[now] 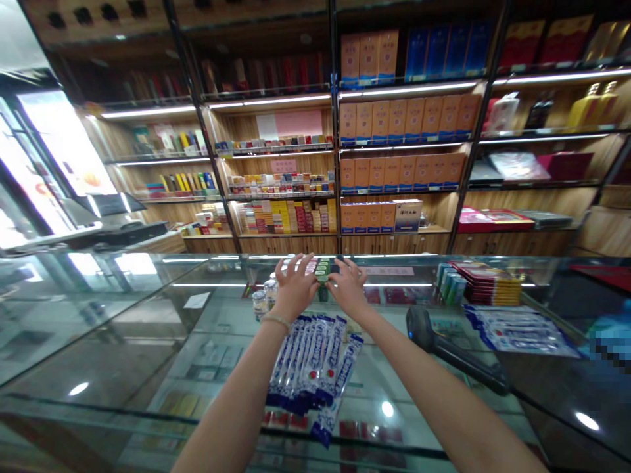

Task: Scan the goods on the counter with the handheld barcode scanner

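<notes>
On the far part of the glass counter (217, 355), my left hand (296, 289) reaches over the left side of a cluster of small packs with pink-and-white tops. My right hand (349, 284) is at the cluster's right side, by dark-topped packs. A row of green packs (323, 269) shows between the two hands. Fingers of both hands are spread, and the thumbs point inward near the front green pack. Whether the fingertips grip any pack is hidden. White bottles or cans (260, 304) stand left of my left hand. Blue-and-white snack sticks in wrappers (310, 358) lie fanned below my wrists.
A black handheld scanner (456, 351) lies right of my right forearm. Farther right are more blue-and-white packets (520, 328) and a stack of red-and-gold packs (486, 282). A paper slip (197, 301) lies at left. Shelves with orange boxes (404, 121) line the back wall.
</notes>
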### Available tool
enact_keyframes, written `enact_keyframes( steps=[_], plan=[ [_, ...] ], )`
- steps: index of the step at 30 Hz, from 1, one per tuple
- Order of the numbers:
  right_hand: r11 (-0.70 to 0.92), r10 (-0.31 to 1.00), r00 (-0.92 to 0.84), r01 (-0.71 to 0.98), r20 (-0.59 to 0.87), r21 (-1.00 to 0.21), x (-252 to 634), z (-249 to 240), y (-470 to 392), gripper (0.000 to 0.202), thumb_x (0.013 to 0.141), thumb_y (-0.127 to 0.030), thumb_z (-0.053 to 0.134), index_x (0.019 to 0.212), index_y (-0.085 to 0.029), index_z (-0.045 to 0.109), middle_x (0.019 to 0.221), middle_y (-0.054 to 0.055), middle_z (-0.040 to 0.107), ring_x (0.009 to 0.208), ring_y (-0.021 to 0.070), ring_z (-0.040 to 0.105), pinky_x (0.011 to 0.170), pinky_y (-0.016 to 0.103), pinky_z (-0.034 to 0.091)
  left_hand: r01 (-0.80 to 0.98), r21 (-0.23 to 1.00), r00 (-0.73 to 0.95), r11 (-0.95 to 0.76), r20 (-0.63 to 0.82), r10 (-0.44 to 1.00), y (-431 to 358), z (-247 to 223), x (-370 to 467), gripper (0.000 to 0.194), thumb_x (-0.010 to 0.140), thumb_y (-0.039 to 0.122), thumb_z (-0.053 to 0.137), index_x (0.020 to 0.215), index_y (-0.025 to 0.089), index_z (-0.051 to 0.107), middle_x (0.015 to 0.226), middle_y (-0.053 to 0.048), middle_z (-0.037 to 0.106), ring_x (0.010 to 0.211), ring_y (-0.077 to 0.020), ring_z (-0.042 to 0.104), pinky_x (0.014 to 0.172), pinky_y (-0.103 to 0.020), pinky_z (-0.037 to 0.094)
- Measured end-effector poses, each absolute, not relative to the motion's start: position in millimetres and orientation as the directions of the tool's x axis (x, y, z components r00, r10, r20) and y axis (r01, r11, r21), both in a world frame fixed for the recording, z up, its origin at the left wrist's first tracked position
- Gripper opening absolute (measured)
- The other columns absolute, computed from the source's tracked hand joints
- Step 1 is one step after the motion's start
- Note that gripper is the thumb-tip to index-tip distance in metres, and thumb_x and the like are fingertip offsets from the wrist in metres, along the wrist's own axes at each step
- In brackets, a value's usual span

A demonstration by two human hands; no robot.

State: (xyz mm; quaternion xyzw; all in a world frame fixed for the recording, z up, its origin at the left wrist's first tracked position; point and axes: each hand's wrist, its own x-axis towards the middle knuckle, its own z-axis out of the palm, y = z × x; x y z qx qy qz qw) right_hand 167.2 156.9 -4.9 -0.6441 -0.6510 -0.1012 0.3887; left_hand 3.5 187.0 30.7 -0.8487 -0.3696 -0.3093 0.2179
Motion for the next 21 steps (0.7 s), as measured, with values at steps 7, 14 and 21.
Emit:
enact_keyframes(
  steps=[7,14,21],
  plan=[
    [0.157,0.762,0.125,0.916,0.635,-0.368,167,-13,159,0.013,0.093,-0.029,0.066,0.100,-0.028,0.077,0.152,0.005,0.054,0.145,0.0317,0.035,0.114,0.060,0.022,0.756,-0.149,0.551,-0.638,0.672,0.495,187,26,1,0.005,0.083,0.028,0.070,0.083,0.026,0.074,0.155,-0.005,0.052,0.147,-0.0346,0.036,0.121,-0.065,0.012],
    [0.134,0.789,0.131,0.916,0.600,-0.377,165,-16,158,0.016,0.094,-0.032,0.065,0.106,-0.030,0.076,0.152,0.005,0.053,0.145,0.0310,0.034,0.113,0.059,0.024,0.770,-0.127,0.524,-0.625,0.684,0.507,189,24,-2,0.004,0.082,0.030,0.071,0.081,0.027,0.072,0.155,-0.005,0.051,0.148,-0.0340,0.034,0.121,-0.065,0.011],
    [0.144,0.798,0.140,0.900,0.586,-0.412,169,-21,155,0.021,0.092,-0.034,0.067,0.110,-0.031,0.075,0.152,0.005,0.054,0.143,0.0312,0.036,0.112,0.056,0.026,0.789,-0.099,0.484,-0.607,0.708,0.514,188,21,-5,0.018,0.081,0.030,0.074,0.098,0.029,0.069,0.156,-0.008,0.049,0.148,-0.0326,0.036,0.119,-0.062,0.014]
  ],
)
